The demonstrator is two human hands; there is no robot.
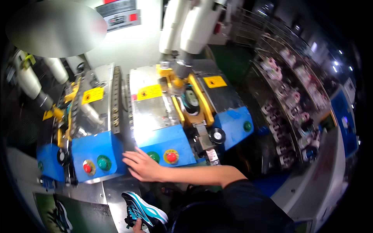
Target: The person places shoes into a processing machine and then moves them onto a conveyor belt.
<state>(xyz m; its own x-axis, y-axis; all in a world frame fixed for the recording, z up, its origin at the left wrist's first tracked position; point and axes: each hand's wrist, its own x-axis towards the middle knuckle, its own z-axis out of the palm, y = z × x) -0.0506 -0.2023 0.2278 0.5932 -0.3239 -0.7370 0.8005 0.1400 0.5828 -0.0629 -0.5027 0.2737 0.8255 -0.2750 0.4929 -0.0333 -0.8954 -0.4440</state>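
Note:
My right hand [142, 165] reaches across the front of a blue and silver machine [167, 139]. Its fingers are stretched out and hold nothing, right beside a green push button [152, 156]; whether they touch it I cannot tell. At the lower edge my left hand [138, 226], only partly visible, grips a black, white and teal sneaker [144, 209] that lies tilted on its side. Another dark shoe [190, 100] sits between the yellow clamp arms [202, 99] of the machine, under a press head [178, 82].
A red button [171, 156] sits right of the green one. Left stands a similar station with a red button [88, 167] and a green button [103, 163]. A rack [289, 97] with several rows of shoes is at the right. A blurred grey oval [56, 29] covers the upper left.

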